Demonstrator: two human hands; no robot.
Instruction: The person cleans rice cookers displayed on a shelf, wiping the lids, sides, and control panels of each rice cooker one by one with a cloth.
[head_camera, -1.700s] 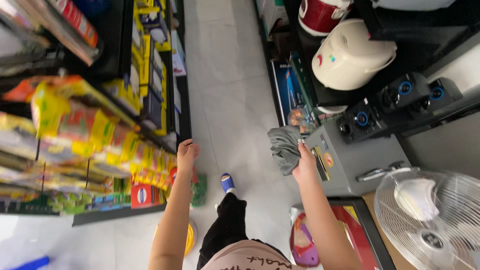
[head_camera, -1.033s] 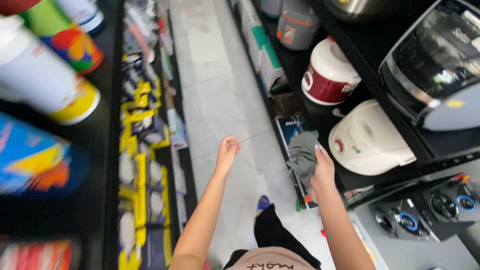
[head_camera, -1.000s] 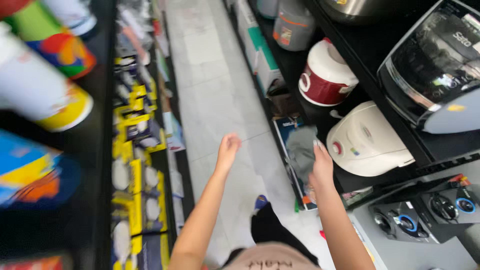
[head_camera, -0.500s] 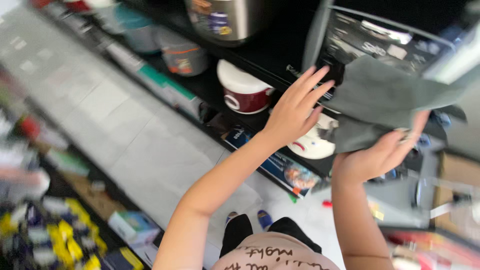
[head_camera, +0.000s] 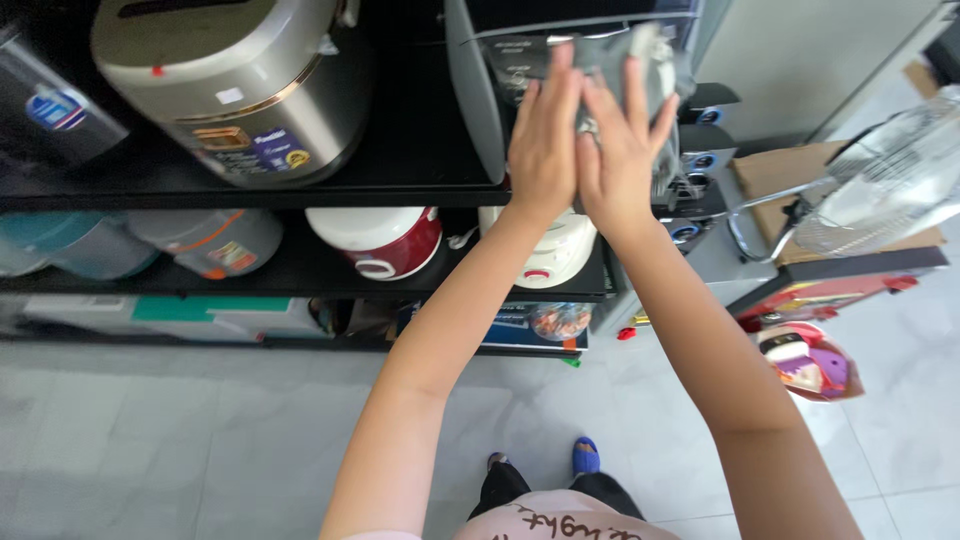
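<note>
My left hand (head_camera: 545, 140) and my right hand (head_camera: 620, 150) are raised side by side, palms flat against a grey cloth (head_camera: 658, 55). They press it onto the dark glass front of a boxy oven (head_camera: 490, 75) on the upper black shelf. The fingers of both hands are stretched out, with the right fingers spread wider. Most of the cloth is hidden behind the hands; only its upper right part shows.
A silver rice cooker (head_camera: 230, 80) stands left of the oven. On the shelf below are a red-and-white cooker (head_camera: 375, 240), a white cooker (head_camera: 545, 258) and grey pots (head_camera: 205, 245). A fan (head_camera: 880, 190) and a grey box are at the right. Tiled floor (head_camera: 200, 440) lies below.
I turned from the aisle to face the appliance shelf. My right hand lifted the cloth up to the oven front, and my left hand came up to join it on the cloth.
</note>
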